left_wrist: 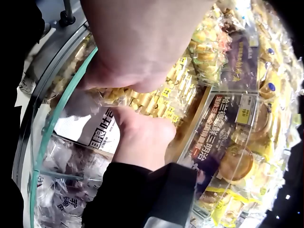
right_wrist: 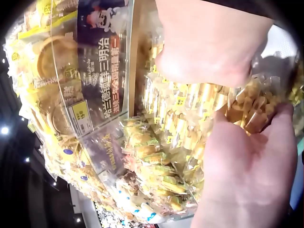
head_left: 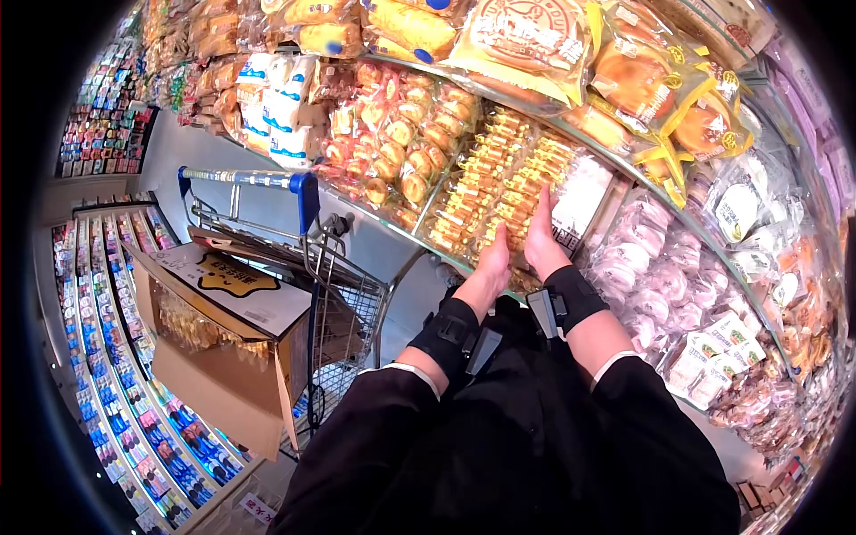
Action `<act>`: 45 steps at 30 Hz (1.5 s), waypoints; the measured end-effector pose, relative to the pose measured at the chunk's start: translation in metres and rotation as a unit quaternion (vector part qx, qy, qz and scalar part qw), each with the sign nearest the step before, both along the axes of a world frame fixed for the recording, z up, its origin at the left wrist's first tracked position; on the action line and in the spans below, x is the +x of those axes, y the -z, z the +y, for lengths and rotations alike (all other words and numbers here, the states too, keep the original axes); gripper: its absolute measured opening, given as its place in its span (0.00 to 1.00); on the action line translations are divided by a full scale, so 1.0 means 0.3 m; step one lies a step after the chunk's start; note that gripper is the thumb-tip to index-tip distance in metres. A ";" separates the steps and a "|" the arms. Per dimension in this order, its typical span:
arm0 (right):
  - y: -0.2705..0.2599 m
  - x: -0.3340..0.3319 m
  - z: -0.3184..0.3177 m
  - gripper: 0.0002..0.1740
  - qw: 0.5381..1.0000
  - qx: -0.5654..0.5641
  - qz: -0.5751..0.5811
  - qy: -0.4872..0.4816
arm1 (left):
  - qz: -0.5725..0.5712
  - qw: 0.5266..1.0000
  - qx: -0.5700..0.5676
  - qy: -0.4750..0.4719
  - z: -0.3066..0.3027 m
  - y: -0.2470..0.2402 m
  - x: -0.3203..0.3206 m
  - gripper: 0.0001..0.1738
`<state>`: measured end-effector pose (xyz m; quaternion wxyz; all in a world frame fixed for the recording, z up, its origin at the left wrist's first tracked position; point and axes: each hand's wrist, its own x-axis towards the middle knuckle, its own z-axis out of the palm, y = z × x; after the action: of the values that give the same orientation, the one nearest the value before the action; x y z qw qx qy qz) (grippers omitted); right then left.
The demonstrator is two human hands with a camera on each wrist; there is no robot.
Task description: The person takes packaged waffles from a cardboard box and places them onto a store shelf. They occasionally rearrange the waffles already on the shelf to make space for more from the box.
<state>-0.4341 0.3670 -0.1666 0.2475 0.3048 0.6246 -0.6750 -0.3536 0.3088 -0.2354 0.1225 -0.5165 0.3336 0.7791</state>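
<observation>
Gold-wrapped packets [head_left: 477, 183] [left_wrist: 183, 90] [right_wrist: 183, 102] fill a shelf bin in close rows. My left hand [head_left: 489, 267] [left_wrist: 135, 52] [right_wrist: 247, 152] is at the front edge of these rows; in the right wrist view its thumb and fingers lie on either side of some packets. To its right my right hand [head_left: 544, 236] [left_wrist: 142, 137] [right_wrist: 209, 45] reaches in beside a white printed card [head_left: 581, 198] [left_wrist: 88, 123], fingers extended. The palms face each other, a little apart. In the wrist views each camera's own fingertips are hidden behind the hand.
A shopping cart [head_left: 343, 294] with an opened cardboard box [head_left: 214, 379] stands at the left. Bins of round pastries [head_left: 392, 147] and pale wrapped rolls [head_left: 646, 259] flank the gold packets. Above runs a glass-edged shelf of bagged breads [head_left: 629, 80]. Stocked racks [head_left: 125, 330] line the far left.
</observation>
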 end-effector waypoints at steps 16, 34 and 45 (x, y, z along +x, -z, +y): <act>0.083 -0.089 0.036 0.44 0.983 -0.009 0.179 -0.029 | -0.023 1.000 -0.017 -0.012 0.010 -0.063 -0.004 0.25; 0.133 -0.248 0.058 0.48 0.971 -0.097 0.218 0.035 | -0.064 0.998 -0.001 0.010 0.019 -0.158 -0.004 0.30; 0.009 -0.113 0.109 0.42 0.979 -0.088 0.169 0.065 | 0.020 0.997 0.068 0.007 0.010 -0.173 -0.010 0.30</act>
<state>-0.4681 0.3995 -0.1692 0.1197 0.2036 0.5741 -0.7840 -0.3565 0.3118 -0.1836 0.1561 -0.4893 0.2853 0.8092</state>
